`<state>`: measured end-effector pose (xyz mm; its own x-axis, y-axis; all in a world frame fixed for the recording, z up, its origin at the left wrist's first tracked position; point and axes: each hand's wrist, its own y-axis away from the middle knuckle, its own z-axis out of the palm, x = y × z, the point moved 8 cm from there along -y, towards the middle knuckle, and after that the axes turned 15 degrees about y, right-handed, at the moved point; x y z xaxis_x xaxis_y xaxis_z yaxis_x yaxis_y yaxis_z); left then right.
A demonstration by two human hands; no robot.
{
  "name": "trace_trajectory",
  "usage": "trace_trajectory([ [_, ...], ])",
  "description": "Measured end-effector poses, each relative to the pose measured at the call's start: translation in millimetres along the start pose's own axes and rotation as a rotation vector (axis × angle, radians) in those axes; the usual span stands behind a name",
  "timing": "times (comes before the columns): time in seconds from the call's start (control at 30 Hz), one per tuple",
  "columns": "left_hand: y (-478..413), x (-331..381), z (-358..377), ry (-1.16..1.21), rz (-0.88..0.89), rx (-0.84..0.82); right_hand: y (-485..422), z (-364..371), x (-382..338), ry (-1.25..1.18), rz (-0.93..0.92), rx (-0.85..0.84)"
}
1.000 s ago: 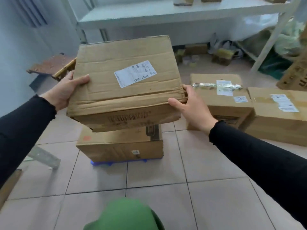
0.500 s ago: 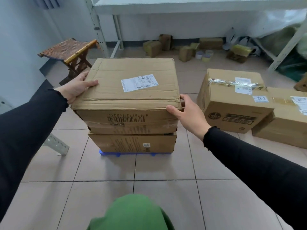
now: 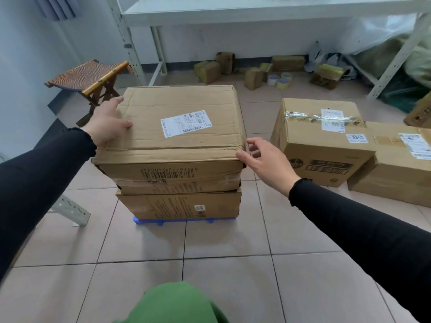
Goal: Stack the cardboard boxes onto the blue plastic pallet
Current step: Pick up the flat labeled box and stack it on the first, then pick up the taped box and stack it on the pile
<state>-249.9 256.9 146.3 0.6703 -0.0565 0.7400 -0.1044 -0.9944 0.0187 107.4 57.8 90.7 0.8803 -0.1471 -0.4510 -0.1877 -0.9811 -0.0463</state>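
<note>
A worn cardboard box with a white label (image 3: 177, 134) rests on a flatter cardboard box (image 3: 179, 206). Both sit on the blue plastic pallet (image 3: 149, 222), of which only the front edge shows. My left hand (image 3: 107, 124) lies flat against the top box's left upper edge, fingers spread. My right hand (image 3: 265, 160) hovers at the box's right front corner, fingers apart, thumb just touching the corner. Two more cardboard boxes stand on the floor to the right: a taped one (image 3: 319, 141) and one marked 5842 (image 3: 396, 164) beside it.
A small wooden folding stool (image 3: 91, 78) stands at the back left. White metal shelving (image 3: 256, 8) runs along the back wall, with small boxes and tape rolls (image 3: 279, 79) on the floor beneath. A shelf strut (image 3: 72, 210) lies left of the pallet. Tiled floor stretches in front.
The labelled box came down from the air onto the lower box. My right hand has let go and opened; my left hand has flattened against the box's side.
</note>
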Motion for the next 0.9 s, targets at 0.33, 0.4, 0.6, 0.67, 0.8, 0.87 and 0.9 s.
trace_trajectory([
  [0.33,28.9,166.4,150.5,-0.220,0.434,-0.249,-11.2,-83.2,115.3,0.369,0.103,-0.002],
  [0.4,34.0,195.9,189.8,-0.226,0.481,-0.310,-2.6,-102.3,147.4,0.400,0.153,0.018],
  [0.6,78.6,288.6,317.4,-0.295,0.628,-0.415,35.4,-146.6,259.7,0.435,0.323,0.055],
  [0.67,93.3,310.9,361.8,-0.300,0.638,-0.475,52.5,-159.0,297.6,0.462,0.378,0.060],
  [0.8,121.1,347.0,440.8,-0.324,0.654,-0.601,87.3,-179.0,365.9,0.438,0.464,0.051],
  [0.87,138.4,367.9,482.5,-0.323,0.679,-0.651,104.2,-189.3,407.6,0.450,0.521,0.043],
  [0.9,146.3,377.2,503.2,-0.317,0.687,-0.675,112.2,-193.4,428.8,0.452,0.551,0.038],
])
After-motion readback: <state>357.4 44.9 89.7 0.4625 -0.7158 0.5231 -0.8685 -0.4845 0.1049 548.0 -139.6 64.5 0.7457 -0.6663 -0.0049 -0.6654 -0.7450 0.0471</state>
